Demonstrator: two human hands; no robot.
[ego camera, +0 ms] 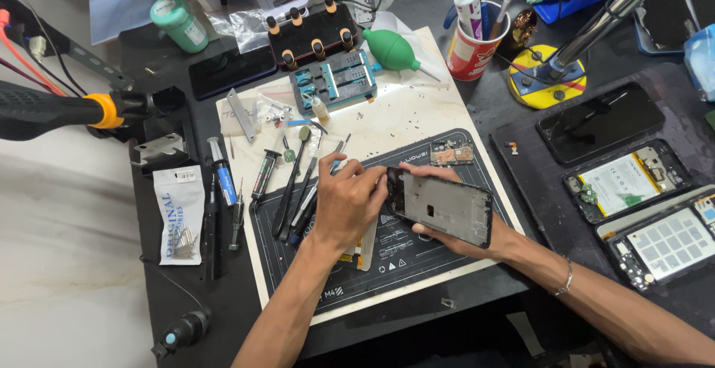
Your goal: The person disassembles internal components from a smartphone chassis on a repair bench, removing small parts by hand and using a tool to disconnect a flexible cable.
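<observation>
Hands meet over the dark work mat (pixel 417 260) on the desk. The right hand (pixel 454 234) cradles a phone frame (pixel 441 205) from beneath, its grip clamped along the edges. The left hand (pixel 348 198) has its fingertips pinched together at the frame's near end. Just left of that grip lie several slim tools (pixel 294 189); a small circuit board (pixel 451 153) sits just beyond the frame.

A dark surface (pixel 171 293) carries a black work mat (pixel 402 260) right under the fingers (pixel 370 176), a row of hand tools (pixel 294 189) just left of them, a red cup (pixel 471 54) beyond them, and opened phones (pixel 625 182) well to their right.
</observation>
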